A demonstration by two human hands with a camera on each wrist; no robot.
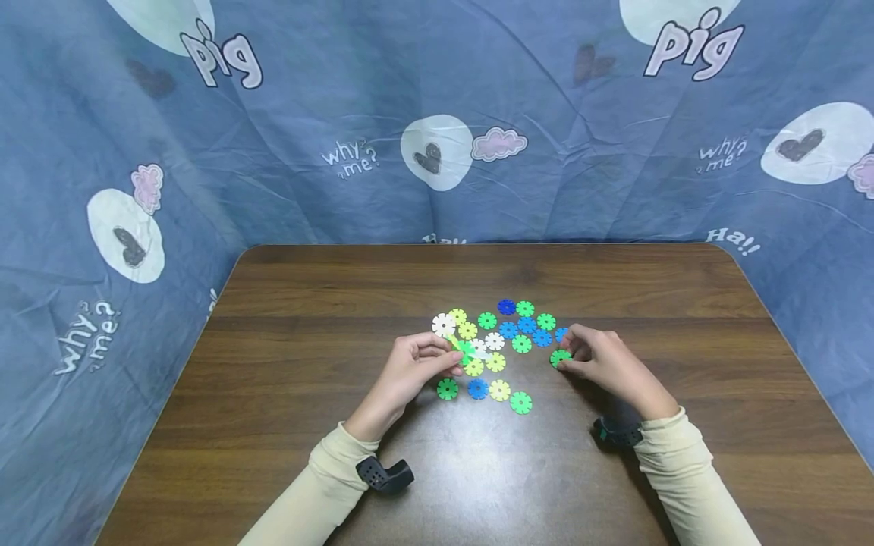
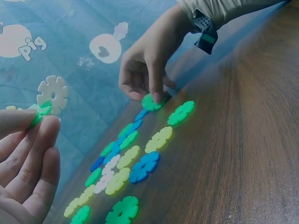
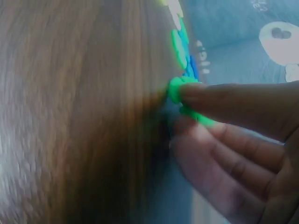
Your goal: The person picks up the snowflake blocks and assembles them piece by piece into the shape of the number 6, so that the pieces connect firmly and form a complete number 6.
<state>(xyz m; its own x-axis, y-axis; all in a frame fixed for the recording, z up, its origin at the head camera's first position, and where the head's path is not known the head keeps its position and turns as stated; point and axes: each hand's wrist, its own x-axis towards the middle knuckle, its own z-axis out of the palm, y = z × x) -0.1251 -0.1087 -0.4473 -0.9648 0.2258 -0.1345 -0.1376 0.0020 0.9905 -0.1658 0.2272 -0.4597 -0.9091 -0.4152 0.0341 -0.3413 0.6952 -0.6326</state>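
My left hand (image 1: 418, 362) pinches a green notched plastic disc (image 2: 42, 112) between thumb and fingers. A white notched disc (image 2: 53, 94) appears joined to it, and a bit of yellow (image 2: 10, 108) shows behind the fingers. On the right, my right hand (image 1: 606, 362) pinches another green notched disc (image 1: 560, 359) by its edge, low over the table. Beside those right fingers lies a blue disc (image 1: 561, 334), partly covered. In the right wrist view more green (image 3: 198, 115) shows between thumb and fingers; whether it is a separate disc I cannot tell.
Several loose discs lie flat between the hands, among them a dark blue disc (image 1: 506, 307), a white disc (image 1: 495, 341) and a yellow disc (image 1: 500, 390). A green disc (image 1: 521, 403) lies nearest me. Around the wooden table (image 1: 307, 303) hangs a blue printed cloth (image 1: 307, 98).
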